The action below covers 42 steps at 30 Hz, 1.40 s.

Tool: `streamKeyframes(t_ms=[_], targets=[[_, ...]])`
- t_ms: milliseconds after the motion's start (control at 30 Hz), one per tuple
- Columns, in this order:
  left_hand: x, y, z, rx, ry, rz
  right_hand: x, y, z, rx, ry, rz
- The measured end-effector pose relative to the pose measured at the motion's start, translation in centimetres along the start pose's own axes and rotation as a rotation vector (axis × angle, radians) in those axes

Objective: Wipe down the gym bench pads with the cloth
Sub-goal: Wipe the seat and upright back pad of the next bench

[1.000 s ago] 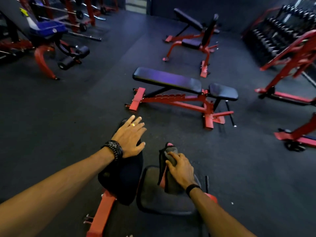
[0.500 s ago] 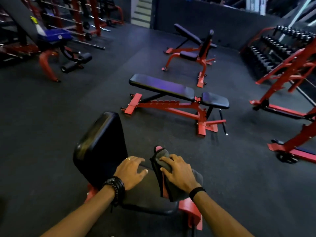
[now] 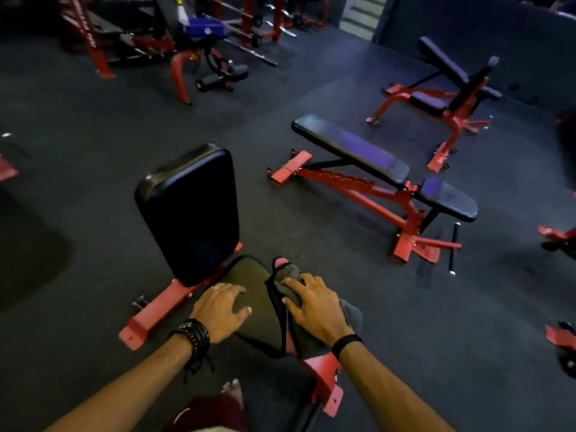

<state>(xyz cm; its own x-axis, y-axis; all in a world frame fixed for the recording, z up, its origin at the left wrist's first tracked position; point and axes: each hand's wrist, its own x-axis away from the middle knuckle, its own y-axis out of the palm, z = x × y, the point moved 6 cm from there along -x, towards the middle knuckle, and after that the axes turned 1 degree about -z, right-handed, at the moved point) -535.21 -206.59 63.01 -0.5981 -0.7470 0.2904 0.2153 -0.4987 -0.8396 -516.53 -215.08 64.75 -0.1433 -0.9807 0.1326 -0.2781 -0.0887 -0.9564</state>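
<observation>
A red-framed gym bench stands right in front of me, its black back pad [image 3: 190, 210] raised steeply and its seat pad [image 3: 255, 294] lying low below it. My left hand [image 3: 219, 310] rests spread on the seat pad's near left part. My right hand [image 3: 314, 307] presses a grey cloth [image 3: 350, 316] over the seat pad's right edge, where a black strap hangs down. The cloth bunches up ahead of my fingers near a red frame tip [image 3: 282, 262].
A flat red-framed bench [image 3: 352, 148] stands ahead to the right, and an inclined bench [image 3: 442, 63] behind it. Racks and a leg machine [image 3: 218, 73] fill the far left. Red frame feet [image 3: 558, 233] lie at the right edge. Dark rubber floor lies all around.
My left hand left the top of the back pad and came down onto the seat pad. My right hand stayed on the cloth. My view swung so the bench sits further left.
</observation>
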Motion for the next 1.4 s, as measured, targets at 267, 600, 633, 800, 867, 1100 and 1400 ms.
streamKeyframes(t_ms=[267, 600, 633, 800, 867, 1100, 1400], targets=[[-3.8, 4.3, -2.2, 0.123, -0.209, -0.001, -4.0, 2.0, 4.9, 0.066, -0.046, -0.127], [-4.3, 9.9, -0.3, 0.276, -0.383, -0.045, -9.0, 2.8, 5.9, 0.133, -0.148, -0.317], [-4.2, 10.1, -0.6, 0.279, -0.399, -0.037, -9.6, 3.0, 5.5, 0.142, -0.17, -0.328], [-3.5, 11.1, -2.4, 0.308, -0.511, 0.007, -11.6, 5.5, 3.4, 0.177, -0.29, -0.408], [-3.4, 11.7, -2.9, 0.327, -0.559, 0.017, -12.0, 6.4, 3.0, 0.187, -0.316, -0.424], [-5.7, 15.9, -4.0, 0.384, -0.662, 0.046, -13.0, 10.2, 3.7, 0.158, -0.403, -0.421], [-16.1, 27.8, -10.6, 0.305, -0.86, 0.372, -26.5, 25.7, 6.5, 0.117, -0.305, -0.07]])
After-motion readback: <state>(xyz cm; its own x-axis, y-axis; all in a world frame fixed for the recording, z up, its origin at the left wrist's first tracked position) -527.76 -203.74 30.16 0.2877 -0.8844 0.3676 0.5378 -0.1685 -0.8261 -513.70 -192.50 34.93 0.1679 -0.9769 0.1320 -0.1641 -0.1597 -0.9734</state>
